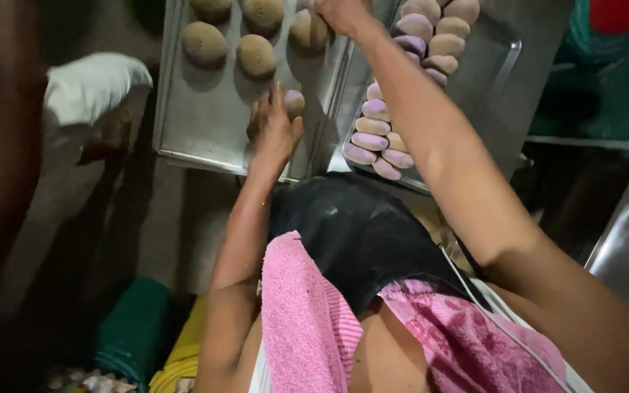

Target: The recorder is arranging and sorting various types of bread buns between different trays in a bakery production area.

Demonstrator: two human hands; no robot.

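Head view: our left hand (pixel 274 127) is curled over a purple-and-tan dough ball (pixel 294 102), fingers closed around it, pressing it onto the metal baking tray (pixel 198 124) near the tray's lower right corner, centre of the frame. Our right hand (pixel 340 13) reaches to the top edge of the frame; its fingers are cut off there, so we cannot tell whether it holds anything. It sits just beside a tan dough ball (pixel 309 30) on the same tray.

Outward: further tan balls sit in rows at upper left of the tray. A second tray (pixel 489 69), upper right, carries a crowded line of purple and tan pieces (pixel 376 131).

Judgement: to seat the held ball well, we keep it in line with the row above, apart from neighbours, and release gently so it keeps its round shape.

Lower frame: pink towel (pixel 300 313) over black cloth.
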